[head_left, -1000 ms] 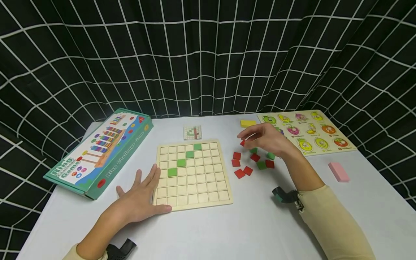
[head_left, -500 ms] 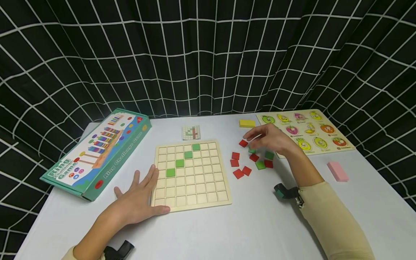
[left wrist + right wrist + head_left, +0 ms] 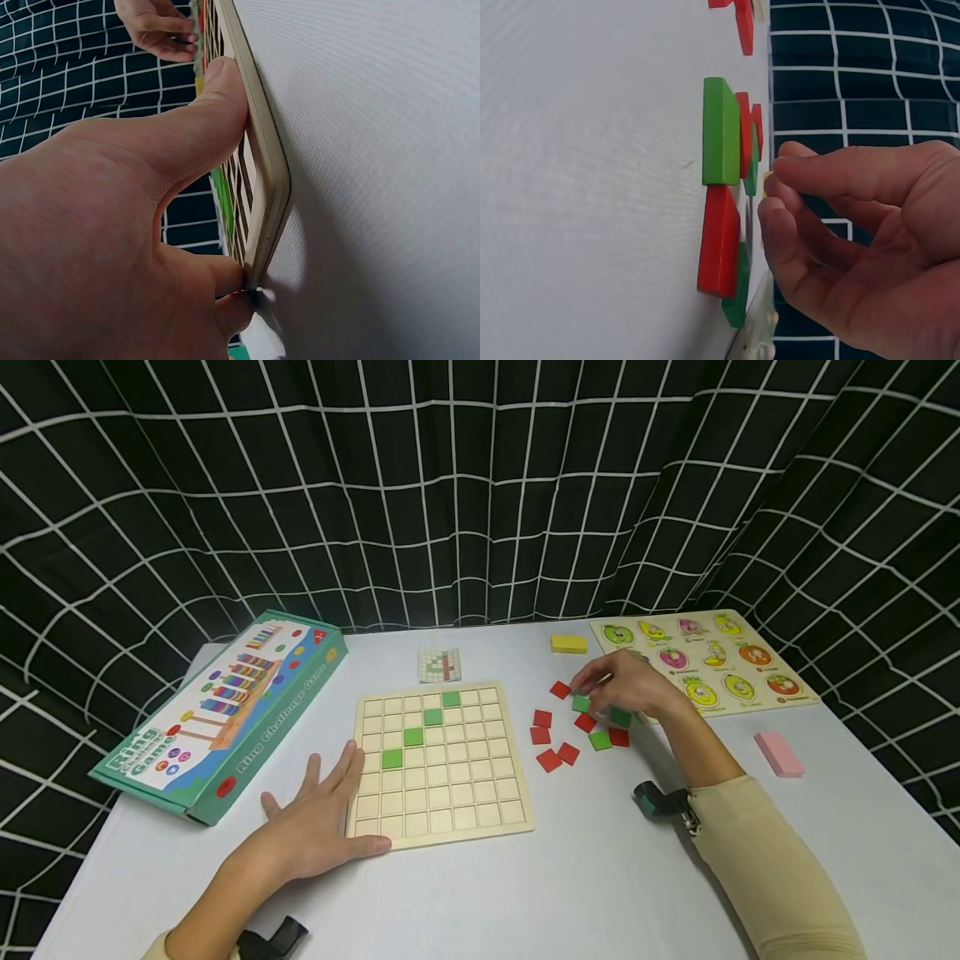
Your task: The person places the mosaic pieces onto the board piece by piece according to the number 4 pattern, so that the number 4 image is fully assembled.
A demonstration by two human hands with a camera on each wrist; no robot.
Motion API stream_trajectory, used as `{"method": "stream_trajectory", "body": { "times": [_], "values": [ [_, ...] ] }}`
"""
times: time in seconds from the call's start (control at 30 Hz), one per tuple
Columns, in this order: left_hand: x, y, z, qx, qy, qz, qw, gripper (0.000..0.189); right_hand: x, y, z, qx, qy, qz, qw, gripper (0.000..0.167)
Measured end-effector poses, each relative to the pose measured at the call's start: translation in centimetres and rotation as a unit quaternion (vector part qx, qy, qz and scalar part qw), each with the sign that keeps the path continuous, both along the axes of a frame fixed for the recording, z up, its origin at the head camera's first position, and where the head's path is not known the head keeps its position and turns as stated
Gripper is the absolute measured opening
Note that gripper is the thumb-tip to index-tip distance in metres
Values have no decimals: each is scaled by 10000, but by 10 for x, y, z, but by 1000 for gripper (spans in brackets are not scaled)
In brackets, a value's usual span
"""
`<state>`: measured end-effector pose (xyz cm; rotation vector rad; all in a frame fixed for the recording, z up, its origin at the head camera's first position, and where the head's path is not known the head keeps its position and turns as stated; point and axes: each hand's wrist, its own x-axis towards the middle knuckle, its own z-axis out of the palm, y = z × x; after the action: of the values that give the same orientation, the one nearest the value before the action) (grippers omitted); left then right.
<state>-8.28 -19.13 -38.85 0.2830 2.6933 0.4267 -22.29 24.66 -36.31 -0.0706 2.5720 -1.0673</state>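
My left hand (image 3: 315, 818) rests spread at the near-left corner of a wooden grid board (image 3: 442, 768), fingers along its left edge. In the left wrist view the thumb (image 3: 214, 105) lies on the board's rim. Green square tiles (image 3: 414, 737) form a diagonal in the grid. To the right, my right hand (image 3: 626, 681) hovers over loose red and green tiles, fingers loosely bent. In the right wrist view the right fingertips (image 3: 776, 214) are apart from the green tile (image 3: 720, 131) and red tile (image 3: 718, 240), and I see nothing between them.
A small pattern card (image 3: 439, 666) lies behind the board. At left is a green Ring Challenge Game box (image 3: 225, 718). A yellow block (image 3: 569, 644), a fruit picture board (image 3: 705, 664) and a pink block (image 3: 780, 754) lie at right. A black gridded curtain (image 3: 480, 493) surrounds the table.
My right hand has shifted slightly right and down above the loose tiles, uncovering a red tile and more of a green one. The left hand stays against the board.
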Motion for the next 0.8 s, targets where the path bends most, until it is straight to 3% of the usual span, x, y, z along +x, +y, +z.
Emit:
{"method": "stream_trajectory", "body": {
  "times": [0.3,0.8],
  "values": [
    [-1,-1,1,13,-76,-6,10000,131,-1,-2,-5,285,-77,-62,9995,34],
    [0,-1,2,53,-37,-51,10000,132,0,-3,-5,409,-63,-120,9991,35]
  ]
}}
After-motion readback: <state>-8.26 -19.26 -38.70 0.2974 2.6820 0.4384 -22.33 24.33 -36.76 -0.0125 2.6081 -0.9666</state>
